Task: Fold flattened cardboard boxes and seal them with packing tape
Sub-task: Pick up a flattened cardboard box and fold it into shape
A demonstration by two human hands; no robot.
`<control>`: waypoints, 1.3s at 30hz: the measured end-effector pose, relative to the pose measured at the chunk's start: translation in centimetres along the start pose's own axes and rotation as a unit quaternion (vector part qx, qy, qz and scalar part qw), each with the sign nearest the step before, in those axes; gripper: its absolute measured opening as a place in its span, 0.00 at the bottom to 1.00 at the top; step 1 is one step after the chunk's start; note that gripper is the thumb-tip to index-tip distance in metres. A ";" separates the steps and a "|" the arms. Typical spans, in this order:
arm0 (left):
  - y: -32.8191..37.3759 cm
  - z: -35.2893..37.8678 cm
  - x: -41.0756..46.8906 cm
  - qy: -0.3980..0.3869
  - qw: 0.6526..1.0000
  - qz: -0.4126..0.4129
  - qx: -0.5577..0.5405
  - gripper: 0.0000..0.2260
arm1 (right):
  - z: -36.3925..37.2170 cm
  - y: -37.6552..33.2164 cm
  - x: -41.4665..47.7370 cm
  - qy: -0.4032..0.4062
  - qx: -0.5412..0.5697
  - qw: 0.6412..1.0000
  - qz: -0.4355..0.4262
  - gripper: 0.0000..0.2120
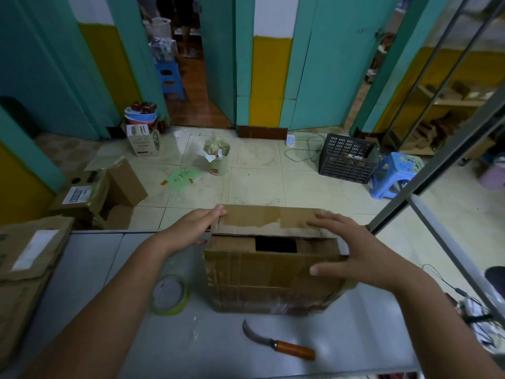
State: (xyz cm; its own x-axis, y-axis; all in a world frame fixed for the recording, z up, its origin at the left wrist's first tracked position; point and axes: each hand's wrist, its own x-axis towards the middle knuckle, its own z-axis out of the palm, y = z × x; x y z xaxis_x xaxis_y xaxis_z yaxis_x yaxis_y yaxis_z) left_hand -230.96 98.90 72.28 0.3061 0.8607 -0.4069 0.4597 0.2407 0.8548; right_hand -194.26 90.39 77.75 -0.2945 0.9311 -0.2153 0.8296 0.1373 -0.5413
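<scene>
Forearms reach out over the grey desk (355,337) to the cardboard box (273,280), which stands near the desk's far edge with its top facing up. The left hand (199,225) lies on the left end of the far flap (267,220), fingers straight along the flap's corner; whether the thumb hooks underneath cannot be told. The right hand (352,250) is spread wide and flat, fingertips on the flap's right end and thumb stretched out over the near wall, gripping nothing.

The far flap is tilted partway down. Under it the two inner flaps look folded in, with a dark gap (276,244) between them.

The step in hand looks like closing the top. To do it well, both hands should probably press evenly, so the flap comes down square and not skewed. Worn board and old tape strips suggest a soft crease, so flat palms would likely serve better than fingertips. One hand ought then to hold the seam shut while the other fetches the tape roll (170,294), just left of the box. The curved knife (278,343) lies in front of the box, near for cutting.
</scene>
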 end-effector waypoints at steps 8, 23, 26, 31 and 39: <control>0.1 0.8 -0.2 -0.013 0.974 0.034 0.224 0.44 | 5.1 2.0 4.1 0.053 -0.125 0.991 0.001 0.34; -3.6 6.9 -0.4 0.083 0.902 0.051 0.421 0.37 | 9.5 2.9 3.5 0.067 -0.204 0.977 0.008 0.32; -3.9 6.0 -0.9 0.078 0.941 0.104 0.313 0.36 | 9.1 2.6 3.4 0.090 -0.176 0.980 0.014 0.31; -5.2 4.3 -3.0 0.165 0.959 0.160 0.166 0.27 | 8.6 1.3 3.1 0.135 -0.152 0.979 -0.005 0.32; -17.5 1.9 -6.2 0.168 0.947 0.005 0.273 0.02 | 8.8 -1.5 3.6 0.180 -0.089 0.977 -0.070 0.28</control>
State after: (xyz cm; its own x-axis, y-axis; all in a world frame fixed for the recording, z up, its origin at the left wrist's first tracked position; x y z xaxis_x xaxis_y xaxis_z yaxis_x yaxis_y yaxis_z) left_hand -239.31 88.51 59.20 0.0713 0.9781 -0.1955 0.8492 0.0432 0.5262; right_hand -200.75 90.53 70.62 -0.2519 0.9529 0.1690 0.8714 0.2993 -0.3886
